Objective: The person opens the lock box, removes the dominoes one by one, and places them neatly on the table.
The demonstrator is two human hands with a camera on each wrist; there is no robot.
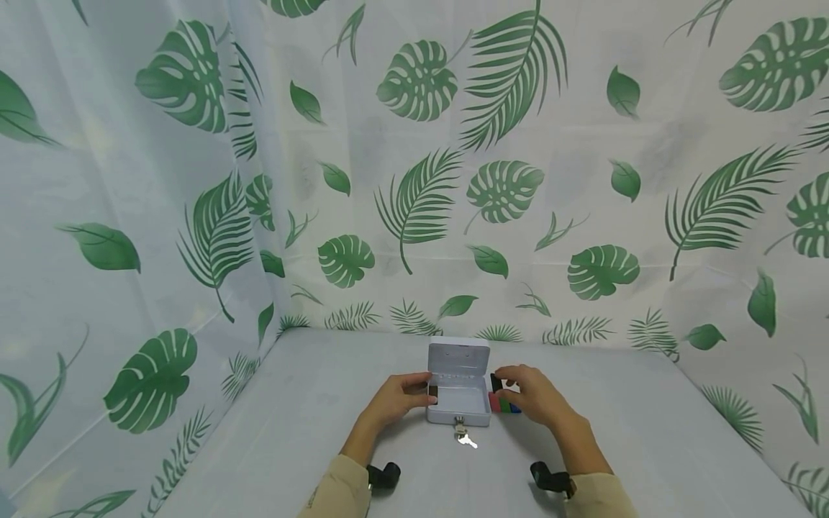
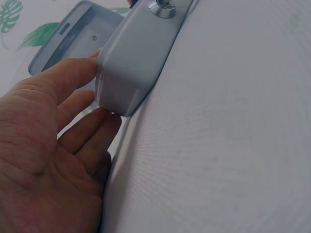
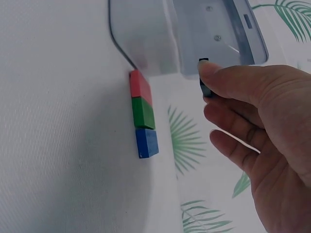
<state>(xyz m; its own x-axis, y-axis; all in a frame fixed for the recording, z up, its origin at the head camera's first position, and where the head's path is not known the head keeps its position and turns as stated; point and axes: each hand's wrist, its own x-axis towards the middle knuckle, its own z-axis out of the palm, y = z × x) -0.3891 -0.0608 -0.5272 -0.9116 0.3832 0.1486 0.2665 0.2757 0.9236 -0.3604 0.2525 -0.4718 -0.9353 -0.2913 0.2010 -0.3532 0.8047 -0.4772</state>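
A small grey metal cash box (image 1: 458,416) stands with its lid (image 1: 458,357) raised. My left hand (image 1: 393,398) holds its left wall, thumb at the rim and fingertips against the outer side. Just inside that wall stands a dark brown block (image 1: 433,392). On the right, my right hand (image 1: 535,394) pinches a thin black block (image 3: 205,87) between thumb and fingers, above the table and beside the box. Below it, a red block (image 3: 141,85), a green block (image 3: 144,112) and a blue block (image 3: 147,142) lie in a row by the box's right wall.
A key (image 1: 466,439) hangs from the lock (image 1: 459,423) on the box's front. White cloth covers the table (image 1: 291,403). Leaf-printed curtains (image 1: 414,208) rise behind it and along the left. A black wrist camera (image 1: 385,476) sits at the left cuff.
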